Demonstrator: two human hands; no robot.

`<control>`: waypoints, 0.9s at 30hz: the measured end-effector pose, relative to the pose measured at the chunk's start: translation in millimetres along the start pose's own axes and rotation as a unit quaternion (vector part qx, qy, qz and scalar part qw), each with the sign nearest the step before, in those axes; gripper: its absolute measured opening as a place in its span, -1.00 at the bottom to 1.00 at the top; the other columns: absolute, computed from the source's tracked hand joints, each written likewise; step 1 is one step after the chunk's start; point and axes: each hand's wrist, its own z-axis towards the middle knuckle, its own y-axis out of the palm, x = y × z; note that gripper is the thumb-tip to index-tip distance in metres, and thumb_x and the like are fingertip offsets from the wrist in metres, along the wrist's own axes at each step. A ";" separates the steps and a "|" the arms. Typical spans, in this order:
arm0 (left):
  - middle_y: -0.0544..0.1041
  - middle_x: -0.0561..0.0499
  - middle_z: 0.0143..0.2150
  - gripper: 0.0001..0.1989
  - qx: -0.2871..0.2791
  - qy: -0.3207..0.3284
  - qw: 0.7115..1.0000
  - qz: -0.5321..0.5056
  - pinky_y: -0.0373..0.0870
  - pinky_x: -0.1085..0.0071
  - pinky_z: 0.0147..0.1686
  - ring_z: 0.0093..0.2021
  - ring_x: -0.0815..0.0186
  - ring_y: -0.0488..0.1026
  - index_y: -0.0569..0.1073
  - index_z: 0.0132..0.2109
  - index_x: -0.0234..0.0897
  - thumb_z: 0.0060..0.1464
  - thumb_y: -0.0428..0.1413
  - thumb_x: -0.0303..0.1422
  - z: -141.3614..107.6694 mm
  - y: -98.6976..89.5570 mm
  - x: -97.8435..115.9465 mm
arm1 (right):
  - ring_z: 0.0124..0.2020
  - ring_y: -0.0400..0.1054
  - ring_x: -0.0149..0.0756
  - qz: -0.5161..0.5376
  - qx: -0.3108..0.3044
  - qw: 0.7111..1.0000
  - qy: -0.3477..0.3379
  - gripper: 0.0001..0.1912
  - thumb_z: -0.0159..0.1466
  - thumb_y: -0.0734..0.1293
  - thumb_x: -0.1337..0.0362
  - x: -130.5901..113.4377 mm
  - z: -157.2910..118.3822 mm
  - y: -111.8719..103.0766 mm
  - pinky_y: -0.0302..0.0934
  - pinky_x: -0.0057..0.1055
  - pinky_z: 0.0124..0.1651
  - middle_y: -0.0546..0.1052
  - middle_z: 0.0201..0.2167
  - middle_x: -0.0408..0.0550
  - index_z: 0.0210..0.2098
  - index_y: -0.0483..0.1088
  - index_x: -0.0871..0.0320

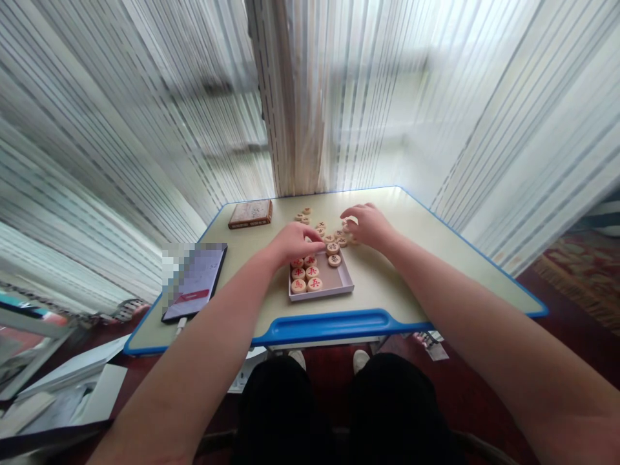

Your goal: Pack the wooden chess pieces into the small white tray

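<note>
A shallow light box [322, 296] holds round wooden Chinese chess pieces. Red-marked pieces [314, 285] fill two columns on its left, and two dark-marked pieces [334, 261] lie at its right side. My left hand [293, 244] is over the box's back left part, its fingers curled and the fingertips close together beside the rear dark-marked piece; whatever they hold is hidden. Behind the box, loose chess pieces [321, 225] are scattered on the table. My right hand [371, 224] hovers at their right end, thumb and fingers apart, close to a piece partly covered by it.
A blue-edged table [436, 271] carries everything. A patterned flat box [250, 213] lies at the back left, and a tablet [196, 281] with a cable is at the left edge. A blue tray groove [329, 325] runs along the front. Striped curtains [378, 97] hang behind.
</note>
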 end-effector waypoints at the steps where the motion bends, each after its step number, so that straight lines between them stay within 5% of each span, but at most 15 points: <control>1: 0.54 0.03 -0.43 -0.74 -0.002 0.000 1.000 0.008 0.26 0.48 -0.42 -0.44 0.38 0.36 0.63 -0.33 -0.30 -0.12 0.19 -0.22 -0.4 0.3 1.2 | -0.01 0.28 -0.12 -0.003 0.008 1.000 0.013 -0.64 0.22 0.19 0.39 3.4 1.7 1.3 0.14 -0.24 0.11 0.52 -0.04 0.01 -0.06 0.49 0.15; 4: 0.55 0.03 -0.42 -0.73 -0.007 -0.019 1.000 0.023 0.27 0.49 -0.45 -0.45 0.38 0.38 0.62 -0.29 -0.29 -0.09 0.17 -0.22 -0.1 1.9 1.9 | 0.08 0.26 -0.11 0.002 0.000 0.999 0.053 -0.57 0.22 0.16 0.41 13.0 6.7 5.5 0.12 -0.24 0.16 0.46 0.08 0.05 0.05 0.43 0.19; 8: 0.58 0.02 -0.40 -0.75 -0.008 -0.020 0.999 0.039 0.32 0.47 -0.36 -0.41 0.35 0.42 0.63 -0.27 -0.27 -0.07 0.14 -0.27 2.2 5.6 -1.9 | 0.01 0.36 -0.20 0.032 -0.048 0.995 0.082 -0.59 0.24 0.14 0.37 17.9 10.2 8.5 0.16 -0.32 0.13 0.55 -0.04 0.00 -0.02 0.49 0.17; 20: 0.61 -0.01 -0.30 -0.77 0.025 -0.021 0.999 0.034 0.36 0.41 -0.25 -0.26 0.25 0.48 0.62 -0.31 -0.28 -0.07 0.10 -0.34 5.4 12.4 0.3 | -0.08 0.32 -0.15 0.032 -0.051 0.997 0.046 -0.72 0.19 0.27 0.17 3.5 6.0 4.9 0.22 -0.30 -0.03 0.59 -0.26 -0.03 -0.20 0.55 0.11; 27: 0.61 0.00 -0.31 -0.76 0.034 -0.051 0.998 0.012 0.35 0.40 -0.24 -0.28 0.26 0.47 0.62 -0.29 -0.28 -0.08 0.09 -0.36 10.8 13.2 -5.0 | -0.08 0.31 -0.17 0.048 -0.055 0.996 0.049 -0.76 0.19 0.27 0.21 3.0 5.6 5.2 0.21 -0.29 -0.01 0.59 -0.21 -0.07 -0.23 0.53 0.10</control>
